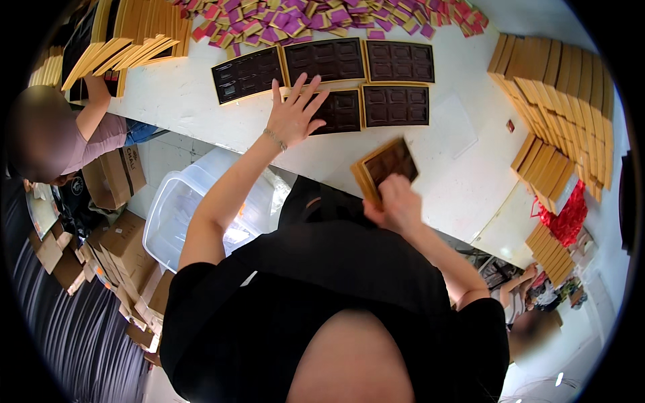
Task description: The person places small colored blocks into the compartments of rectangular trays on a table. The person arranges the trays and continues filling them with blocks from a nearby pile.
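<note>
My right hand grips a shallow gold-edged box with a dark brown compartmented tray in it, tilted above the table's near edge. My left hand is spread, fingers apart, over a similar box in the nearer row; whether it touches the box cannot be told. Beside that one lies another tray-lined box. Farther back is a row of the same boxes: a slightly angled one at left, one in the middle, and one at right. The tray compartments look bare.
Many small purple, pink and gold wrapped pieces cover the table's far side. Tall stacks of gold-edged boxes stand at right and far left. A clear plastic tub sits left of me. Other people work at left and lower right.
</note>
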{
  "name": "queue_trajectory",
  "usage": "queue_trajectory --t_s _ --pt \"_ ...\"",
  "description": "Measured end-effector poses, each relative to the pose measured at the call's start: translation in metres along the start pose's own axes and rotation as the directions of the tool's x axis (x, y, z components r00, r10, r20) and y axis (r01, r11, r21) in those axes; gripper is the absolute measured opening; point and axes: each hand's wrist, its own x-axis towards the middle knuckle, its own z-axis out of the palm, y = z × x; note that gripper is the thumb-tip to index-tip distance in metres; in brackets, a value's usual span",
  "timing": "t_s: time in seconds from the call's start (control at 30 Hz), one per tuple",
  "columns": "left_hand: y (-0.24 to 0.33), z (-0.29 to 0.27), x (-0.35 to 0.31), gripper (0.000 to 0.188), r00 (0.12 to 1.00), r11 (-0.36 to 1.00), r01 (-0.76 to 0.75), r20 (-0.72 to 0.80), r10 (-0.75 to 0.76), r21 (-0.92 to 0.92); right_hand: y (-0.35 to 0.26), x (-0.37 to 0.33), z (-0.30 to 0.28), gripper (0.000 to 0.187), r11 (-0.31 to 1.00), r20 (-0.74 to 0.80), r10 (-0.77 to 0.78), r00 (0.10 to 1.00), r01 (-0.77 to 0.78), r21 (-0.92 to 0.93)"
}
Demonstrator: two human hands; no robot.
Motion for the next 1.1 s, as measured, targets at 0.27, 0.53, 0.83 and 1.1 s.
queue_trajectory --t_s 0.27,0.53,0.83,1.1 --pt "-0.086 -0.056 0.166 0.087 0.814 0.883 0.449 -0.47 -0.342 0.136 0.058 -0.007 0.13 0.021 0.952 0.026 0.303 0.953 -0.301 -0.061" --pt "-0.203 -0.116 0.242 0.096 0.569 0.574 0.815 -0.282 -0.772 0.072 0.091 0.079 0.039 0.039 1.0 -0.276 -0.005 0.961 0.006 0.003" --pt "-0.342 -0.051 0.267 0.054 0.023 -0.302 -0.117 0.301 -0.953 -0.946 0.109 0.387 0.014 0.043 0.907 -0.382 -0.095 0.919 0.238 0.347" --pt "-0.44 -0.049 0.21 0.017 0.287 -0.483 -0.035 0.455 -0.843 -0.875 0.079 0.358 0.028 0.041 0.717 -0.355 0.155 0.922 0.142 0.682"
